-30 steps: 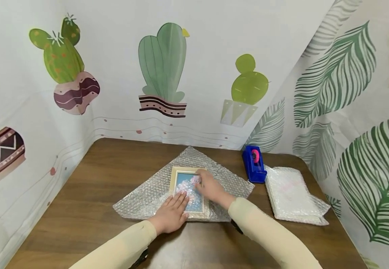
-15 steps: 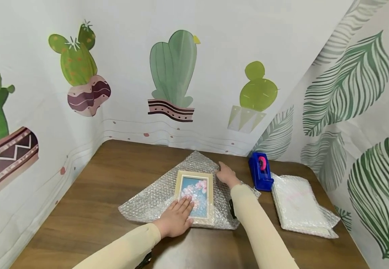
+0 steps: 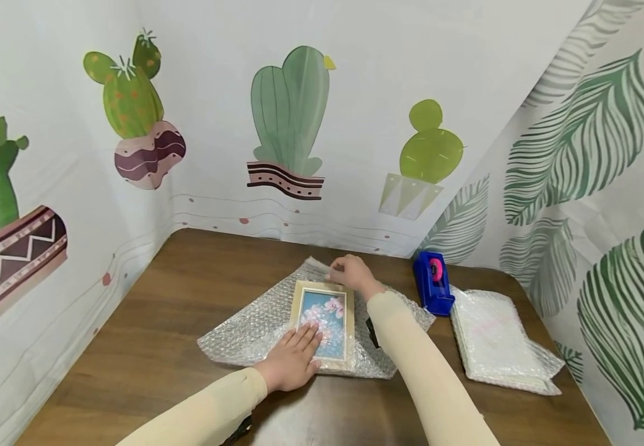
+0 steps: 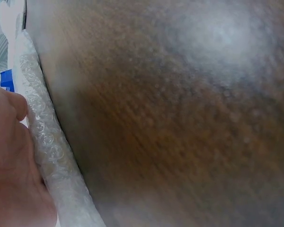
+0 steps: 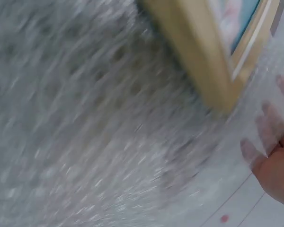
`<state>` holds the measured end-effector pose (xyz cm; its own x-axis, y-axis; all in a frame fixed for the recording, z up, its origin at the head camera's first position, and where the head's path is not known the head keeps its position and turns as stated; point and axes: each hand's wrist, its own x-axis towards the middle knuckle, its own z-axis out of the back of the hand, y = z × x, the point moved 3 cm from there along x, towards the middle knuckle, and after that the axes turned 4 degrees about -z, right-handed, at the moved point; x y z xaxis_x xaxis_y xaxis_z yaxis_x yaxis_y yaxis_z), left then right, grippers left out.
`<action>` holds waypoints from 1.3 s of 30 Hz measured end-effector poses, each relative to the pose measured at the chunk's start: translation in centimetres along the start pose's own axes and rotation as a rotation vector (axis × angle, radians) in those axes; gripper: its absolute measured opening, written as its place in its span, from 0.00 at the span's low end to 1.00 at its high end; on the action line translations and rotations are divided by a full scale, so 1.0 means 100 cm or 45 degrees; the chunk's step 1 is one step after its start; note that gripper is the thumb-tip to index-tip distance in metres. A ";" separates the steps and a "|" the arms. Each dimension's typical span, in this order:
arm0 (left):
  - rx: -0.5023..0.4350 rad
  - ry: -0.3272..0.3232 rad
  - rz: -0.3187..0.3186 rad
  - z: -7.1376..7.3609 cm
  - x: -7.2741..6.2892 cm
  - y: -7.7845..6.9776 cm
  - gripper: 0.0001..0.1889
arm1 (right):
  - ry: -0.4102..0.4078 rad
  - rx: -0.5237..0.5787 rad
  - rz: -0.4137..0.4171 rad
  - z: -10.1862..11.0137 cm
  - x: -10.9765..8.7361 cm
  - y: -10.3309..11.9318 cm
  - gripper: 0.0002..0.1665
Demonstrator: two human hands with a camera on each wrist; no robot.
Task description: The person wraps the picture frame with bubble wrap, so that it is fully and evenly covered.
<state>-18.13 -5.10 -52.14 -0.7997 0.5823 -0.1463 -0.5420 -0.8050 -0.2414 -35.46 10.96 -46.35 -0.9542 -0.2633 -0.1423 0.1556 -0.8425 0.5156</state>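
Observation:
A light-wood picture frame [image 3: 330, 314] with pink blossoms on blue lies face up on a sheet of bubble wrap [image 3: 249, 327]. Part of the wrap is folded over the frame's near end. My left hand [image 3: 291, 359] rests flat there, fingers extended over the covered picture; the left wrist view shows it beside the wrapped near edge [image 4: 52, 137]. Beyond the frame's far end, my right hand [image 3: 352, 274] grips the far part of the wrap, which is lifted a little. In the right wrist view, its fingertips show through the clear wrap near the frame's corner [image 5: 217, 92].
A blue tape dispenser [image 3: 433, 288] with a pink core stands at the back right of the wooden table [image 3: 188, 279]. Right of it lies a bubble-wrapped stack [image 3: 497, 337] with a loose flap. A patterned cloth wall [image 3: 216, 124] rises behind the table.
My right hand has moved from over the picture to the wrap's right side, then left to its far part, now lifted. My left hand stays on the frame. The head view has shifted slightly.

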 end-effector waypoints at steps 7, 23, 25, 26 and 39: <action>-0.052 -0.002 -0.013 0.011 -0.005 -0.007 0.32 | -0.072 -0.115 0.083 0.010 -0.004 0.013 0.18; -0.050 -0.048 0.023 0.004 -0.003 -0.006 0.31 | 0.198 0.085 0.196 -0.018 -0.061 -0.002 0.23; -0.025 -0.050 0.033 0.003 -0.002 -0.005 0.31 | 0.200 0.024 0.235 -0.022 -0.063 -0.001 0.23; -0.016 -0.050 0.038 0.003 -0.001 -0.005 0.31 | 0.189 -0.003 0.257 -0.024 -0.064 -0.001 0.23; -0.042 -0.050 0.045 0.005 -0.001 -0.007 0.31 | 0.094 -0.356 0.404 -0.047 -0.077 -0.003 0.25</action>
<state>-17.76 -4.63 -51.46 -0.8283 0.5478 -0.1177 -0.5046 -0.8207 -0.2681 -26.95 11.01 -49.38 -0.8284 -0.5546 -0.0789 0.5116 -0.8064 0.2966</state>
